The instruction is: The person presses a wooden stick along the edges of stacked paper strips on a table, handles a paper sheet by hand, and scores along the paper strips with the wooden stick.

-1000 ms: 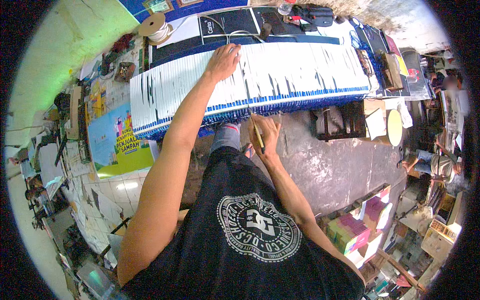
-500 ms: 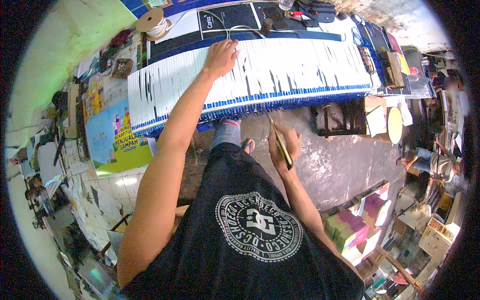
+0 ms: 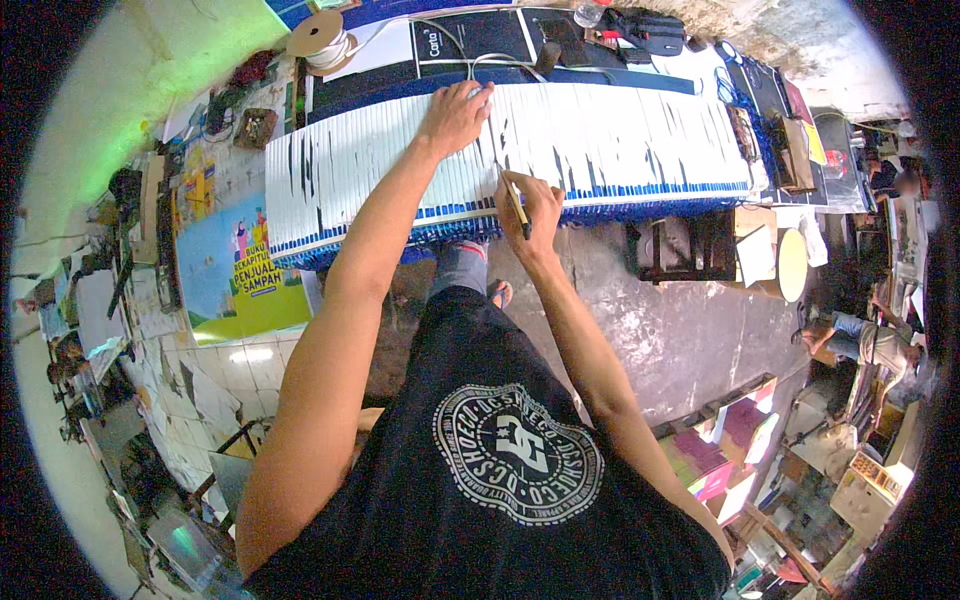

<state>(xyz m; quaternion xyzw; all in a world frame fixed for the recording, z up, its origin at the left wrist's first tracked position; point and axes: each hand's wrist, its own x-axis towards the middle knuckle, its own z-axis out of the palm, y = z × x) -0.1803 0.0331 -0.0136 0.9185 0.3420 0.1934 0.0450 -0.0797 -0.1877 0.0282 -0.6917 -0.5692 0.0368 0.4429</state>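
Observation:
A long row of thin white strips (image 3: 600,130), packed side by side with dark gaps between some, lies across the bench before me. Blue ends and blue fringe run along its near edge. My left hand (image 3: 455,115) rests on the row left of its middle, fingers laid towards the far edge. Its fingers hold nothing that I can see. My right hand (image 3: 535,208) is closed around a slim gold-and-black tool (image 3: 517,206) at the row's near edge. The tool's tip points away from me onto the strips; its exact kind is not clear.
Behind the row lie a spool of white ribbon (image 3: 318,38), loose grey-white cord, a small dark cup (image 3: 548,58) and a black bag (image 3: 648,30). A colourful poster (image 3: 235,270) is at left. A dark stool (image 3: 690,245) stands right; another person (image 3: 865,345) is farther right.
My right hand has moved up and left with the tool, from above the floor to the row's near edge. My left hand stays on the strips. The view has shifted slightly.

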